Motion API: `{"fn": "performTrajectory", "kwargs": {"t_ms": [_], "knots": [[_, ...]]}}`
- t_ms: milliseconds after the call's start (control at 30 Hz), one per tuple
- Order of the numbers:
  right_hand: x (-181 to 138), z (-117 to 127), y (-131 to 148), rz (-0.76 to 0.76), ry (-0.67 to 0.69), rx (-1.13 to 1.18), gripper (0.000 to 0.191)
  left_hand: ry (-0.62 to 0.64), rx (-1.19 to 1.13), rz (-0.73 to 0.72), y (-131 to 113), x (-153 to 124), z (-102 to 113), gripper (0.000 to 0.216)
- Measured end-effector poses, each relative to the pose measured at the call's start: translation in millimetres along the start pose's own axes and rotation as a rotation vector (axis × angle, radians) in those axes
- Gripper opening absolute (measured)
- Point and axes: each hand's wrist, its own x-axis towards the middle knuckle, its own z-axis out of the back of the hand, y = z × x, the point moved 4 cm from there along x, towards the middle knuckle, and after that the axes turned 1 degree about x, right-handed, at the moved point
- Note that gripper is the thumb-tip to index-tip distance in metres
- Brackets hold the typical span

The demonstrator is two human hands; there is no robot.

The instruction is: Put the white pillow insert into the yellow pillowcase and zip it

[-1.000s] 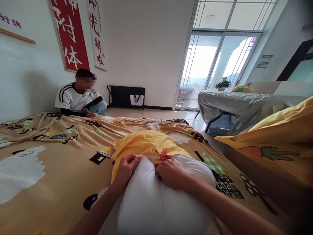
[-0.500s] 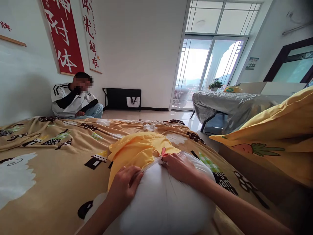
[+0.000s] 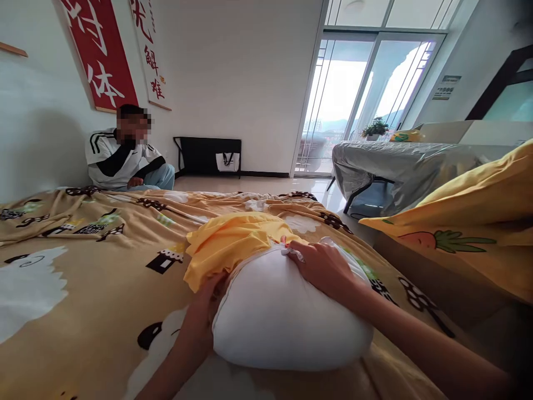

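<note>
Right hand [image 3: 322,270]: fingers closed, pinching a white bunch of cloth [image 3: 295,254] at the far edge of the white pillow [image 3: 287,316], which we take as landmark. Left hand [image 3: 206,311]: against the pillow's left side, fingertips hidden at the cover's hem; gripping or merely pressing, we cannot tell. Yellow cover [image 3: 235,236]: one, rumpled, against the pillow's far end. Change noted since a second ago: the left hand has shifted from the far edge to the pillow's left side, and the deep crease between our hands has smoothed out. We judge the hem is now being worked along that side, the right hand anchoring. Patterned blanket [image 3: 95,291]: beneath the pillow. Carrot-print cloth [image 3: 458,239]: well to its right. Seated person [image 3: 111,164]: beyond it, left. Plastic-covered table [image 3: 370,149]: beyond it, right.
</note>
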Motion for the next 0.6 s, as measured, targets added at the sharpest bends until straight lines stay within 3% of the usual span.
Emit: {"fn": "performTrajectory", "kwargs": {"t_ms": [100, 267, 467, 600], "knots": [[-11, 0, 4, 0.147, -0.093, 0.013, 0.039, -0.016, 0.034, -0.047, -16, 32, -7, 0.042], [-31, 0, 14, 0.615, -0.217, -0.071, 0.06, 0.021, 0.222, -0.124, -39, 70, -5, 0.025], [-19, -2, 46, 0.694, 0.004, -0.173, 0.054, -0.04, 0.185, 0.003, -51, 77, 10, 0.008], [-8, -3, 70, 0.734, 0.055, -0.166, 0.043, -0.077, 0.424, 0.029, -62, 78, 3, 0.005]]}}
